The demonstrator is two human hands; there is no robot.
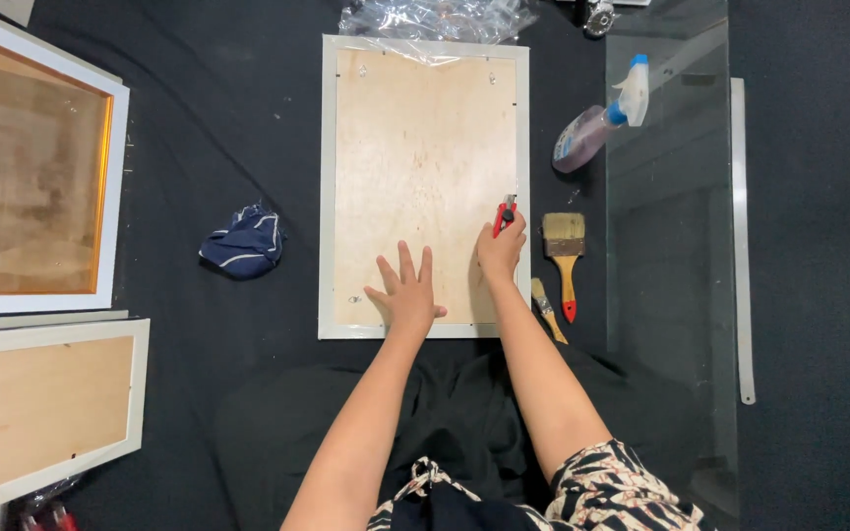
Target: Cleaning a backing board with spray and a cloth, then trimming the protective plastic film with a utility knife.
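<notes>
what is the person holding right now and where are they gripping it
The right hand grips a red-handled tool by its handle, tip at the frame's right edge. The left hand holds nothing, lying flat on the backing board.

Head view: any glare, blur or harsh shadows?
Head view: sharp, evenly lit, only soft shadows beside the left hand and right hand; faint sheen on the glass pane and crumpled plastic wrap; black floor cloth swallows detail; no noticeable motion blur.
</notes>
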